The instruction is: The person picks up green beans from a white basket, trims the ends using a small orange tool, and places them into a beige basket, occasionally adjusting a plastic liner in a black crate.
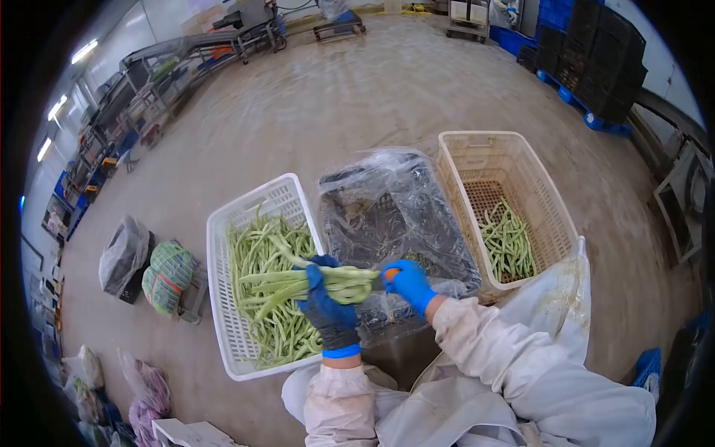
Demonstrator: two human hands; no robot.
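Note:
A bunch of long green beans (346,283) is gripped in my left hand (328,309), which wears a dark glove over a blue one. The bunch lies sideways with its ends pointing right. My right hand (411,285), in a blue glove, is closed around a small orange-handled tool (391,275) close to those ends; its blade or tip cannot be made out. Under my left hand stands a white crate (214,298) full of loose green beans (279,335). Below both hands is a black crate lined with clear plastic (395,216), with some green bits inside.
To the right, a beige crate (480,136) holds a smaller heap of green beans (510,242). Left of the white crate are a padded green stool (171,279) and a plastic-covered black box (125,257). Stacked black crates (603,59) stand on a blue pallet at the far right.

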